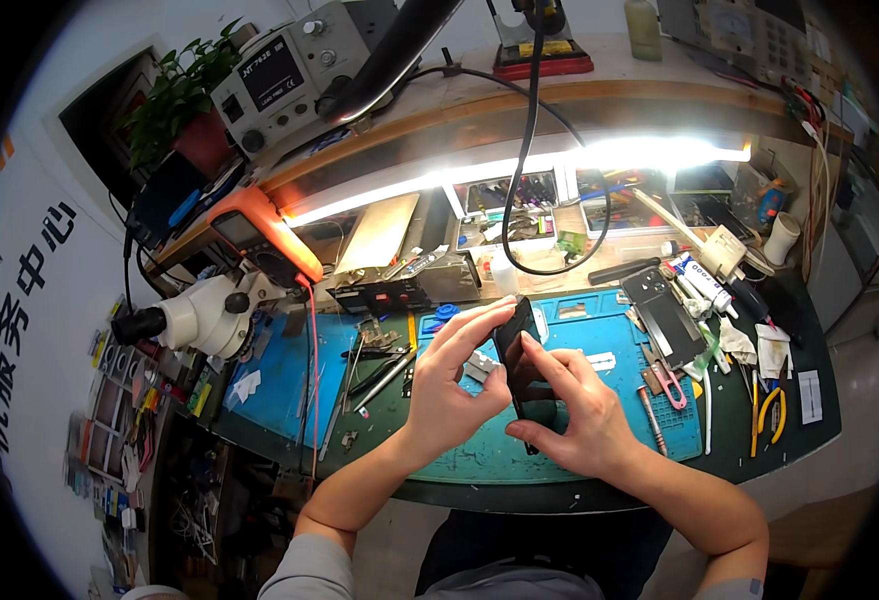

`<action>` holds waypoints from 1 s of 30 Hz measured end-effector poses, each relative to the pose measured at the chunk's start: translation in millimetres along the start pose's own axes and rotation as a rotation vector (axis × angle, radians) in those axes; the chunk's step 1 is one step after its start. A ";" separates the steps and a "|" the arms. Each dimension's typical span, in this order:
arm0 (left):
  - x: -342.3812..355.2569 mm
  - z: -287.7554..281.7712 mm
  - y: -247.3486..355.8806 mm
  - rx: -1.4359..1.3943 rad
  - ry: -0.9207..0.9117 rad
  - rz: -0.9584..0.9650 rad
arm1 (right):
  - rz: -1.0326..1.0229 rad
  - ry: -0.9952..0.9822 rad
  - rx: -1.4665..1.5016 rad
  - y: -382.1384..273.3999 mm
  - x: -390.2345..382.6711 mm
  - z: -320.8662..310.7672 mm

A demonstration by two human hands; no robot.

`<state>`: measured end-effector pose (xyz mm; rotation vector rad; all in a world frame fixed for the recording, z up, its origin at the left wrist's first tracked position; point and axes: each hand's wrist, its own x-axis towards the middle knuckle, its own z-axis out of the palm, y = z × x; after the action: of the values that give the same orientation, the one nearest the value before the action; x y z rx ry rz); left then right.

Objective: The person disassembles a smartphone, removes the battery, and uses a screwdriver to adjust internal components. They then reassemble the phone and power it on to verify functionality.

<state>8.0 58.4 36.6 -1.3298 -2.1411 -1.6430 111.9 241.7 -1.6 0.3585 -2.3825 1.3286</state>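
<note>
Your left hand (451, 385) grips the dark phone (512, 348), tilted above the blue mat (479, 455); your right hand (591, 415), fingers spread, touches its face. Firm left support and light fingertips serve best.

Leafy potted plant (181, 92), orange multimeter (267, 237), white microscope (202, 318); yellow-handled pliers (781, 408)

Counted: one left hand (447, 390), one right hand (591, 412), one black phone (525, 384)

There were two blue mats (474, 445) (284, 385). At left stood one white microscope (204, 316), one orange multimeter (297, 252) and one potted plant (202, 142). At right lay one pair of yellow-handled pliers (779, 418), one pink-handled tool (670, 388) and one black phone-shaped panel (675, 325) (making two, with the held one).
</note>
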 end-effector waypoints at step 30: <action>-4.1 1.5 5.0 -0.033 0.082 -0.036 | -0.032 0.114 -0.140 -6.4 -6.3 6.7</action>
<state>14.5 57.4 37.2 -1.2168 -2.1118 -1.7221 118.7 232.8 -2.8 0.2714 -2.3483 1.1290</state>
